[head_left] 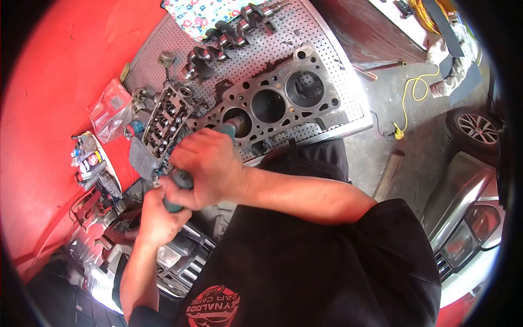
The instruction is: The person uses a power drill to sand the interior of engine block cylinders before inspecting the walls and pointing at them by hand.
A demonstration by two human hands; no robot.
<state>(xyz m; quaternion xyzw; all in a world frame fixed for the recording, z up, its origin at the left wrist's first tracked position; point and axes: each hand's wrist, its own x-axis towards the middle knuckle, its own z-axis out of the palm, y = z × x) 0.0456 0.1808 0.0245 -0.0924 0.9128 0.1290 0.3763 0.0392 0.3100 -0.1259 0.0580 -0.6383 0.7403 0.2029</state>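
Both my hands grip a teal power tool, its exact kind hidden by my fingers. My right hand wraps over its body. Closer to me, my left hand is closed round the rear part. The tool's front end points into a cylinder bore of a grey engine block; its tip is out of sight there. Two larger open bores show farther right along the block. Left of the block lies a cylinder head with its valve gear showing.
A crankshaft and a floral cloth lie on the perforated metal bench. Bottles and tools sit at left. On the floor are a yellow cord and a wheel. A vehicle stands at right.
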